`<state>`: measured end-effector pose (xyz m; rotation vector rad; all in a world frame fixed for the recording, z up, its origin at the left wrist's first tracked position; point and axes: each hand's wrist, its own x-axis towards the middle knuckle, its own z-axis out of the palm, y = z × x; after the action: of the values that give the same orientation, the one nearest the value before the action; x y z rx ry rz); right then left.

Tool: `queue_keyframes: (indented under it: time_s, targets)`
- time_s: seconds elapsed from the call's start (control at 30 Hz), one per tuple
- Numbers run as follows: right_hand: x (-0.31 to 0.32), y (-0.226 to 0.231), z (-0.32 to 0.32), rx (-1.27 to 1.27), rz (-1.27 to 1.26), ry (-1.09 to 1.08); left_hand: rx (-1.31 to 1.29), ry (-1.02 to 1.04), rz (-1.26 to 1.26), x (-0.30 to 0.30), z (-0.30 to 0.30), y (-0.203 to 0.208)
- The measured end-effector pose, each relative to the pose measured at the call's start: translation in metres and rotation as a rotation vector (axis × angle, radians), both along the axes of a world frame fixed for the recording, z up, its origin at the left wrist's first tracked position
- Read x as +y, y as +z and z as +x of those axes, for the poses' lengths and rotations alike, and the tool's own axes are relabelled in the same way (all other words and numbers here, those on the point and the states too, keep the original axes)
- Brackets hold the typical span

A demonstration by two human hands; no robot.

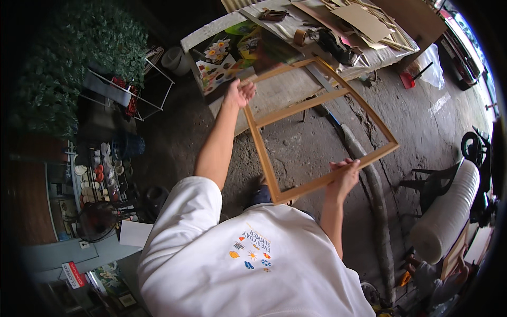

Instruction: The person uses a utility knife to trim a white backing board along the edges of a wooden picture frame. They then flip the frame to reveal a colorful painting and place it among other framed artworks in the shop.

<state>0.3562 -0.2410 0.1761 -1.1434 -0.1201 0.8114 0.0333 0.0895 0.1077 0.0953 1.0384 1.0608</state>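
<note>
- The wooden frame is off the bench and held up in the air in front of the person, tilted, with the concrete floor showing through its openings.
- The left hand is closed around the frame's far corner, reaching out over the near edge of the bench; just beyond that hand lies a colourful printed picture.
- The right hand is closed on the frame's near rail, close to the body, fingers curled over the top of the wood.
- The frame looks already assembled: four outer rails and a crossbar are joined, and nothing is mounted in it, so it is bare wood for now.
- Judging from this, the lifting is done; setting the frame down or fitting anything into it is not yet done.
- Beyond the left hand, farther along the bench, sit a roll of tape, cardboard sheets and a dark tool, all untouched.
- To the right of the right hand stands a white roll of padding.
</note>
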Motion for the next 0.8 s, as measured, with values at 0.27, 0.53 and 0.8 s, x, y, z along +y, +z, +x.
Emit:
queue_keyframes:
  time_s: [0.27, 0.53, 0.8]
  targets:
    - [-0.155, 0.093, 0.100, -0.118, -0.029, -0.252, 0.038, -0.152, -0.034, -0.201, -0.034, -0.115]
    - [-0.324, 0.216, 0.074, -0.691, -0.347, -0.428, 1.121, -1.545, -0.139, -0.514, -0.154, -0.285]
    - [-0.355, 0.178, 0.159, -0.884, -0.937, -0.326, 0.809, -1.241, -0.330, -0.408, -0.093, -0.226]
